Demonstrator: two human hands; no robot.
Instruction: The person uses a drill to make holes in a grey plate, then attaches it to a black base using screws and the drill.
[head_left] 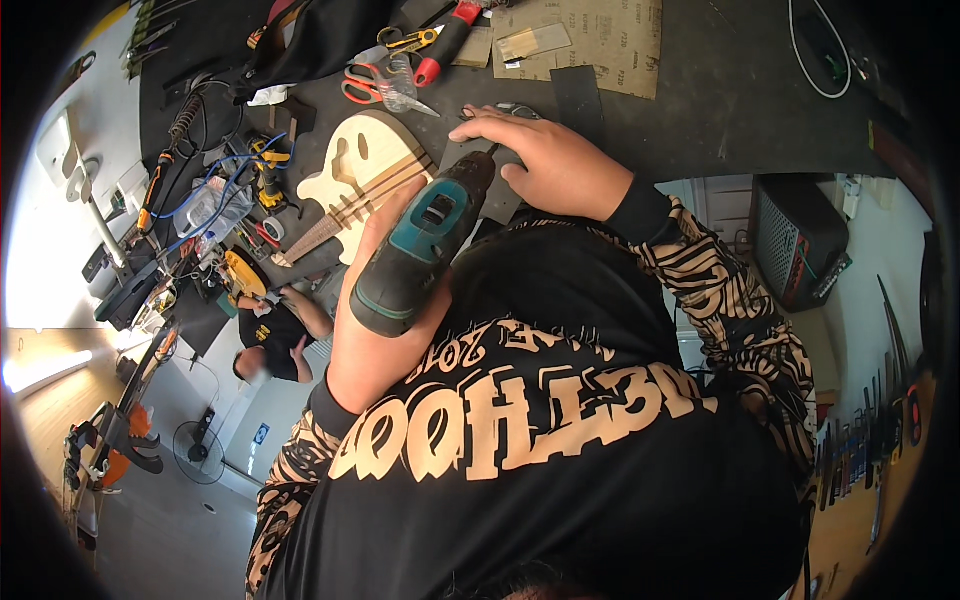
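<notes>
Teal-and-black plastic power drill (432,225): in L hand (365,338), dark chuck (478,170) toward R hand (568,165).
Drilling step: prob. drilling/driving a small part (contact pt hidden).
Next move: calls for steady aim, R thumb clear.
L pose: wrapped round drill, wrist below.
R pose: palm down, unclenched, thumb near chuck; can't tell if pinning anything.
Pale, dark-striped wooden guitar body (390,150): on dark flat surface (720,130), L of drill.

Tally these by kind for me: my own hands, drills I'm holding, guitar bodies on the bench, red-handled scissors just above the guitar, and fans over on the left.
Your hands: 2, left hand and right hand
Held drill: 1
Guitar body: 1
Red-handled scissors: 1
Fan: 1
Total: 6
</notes>
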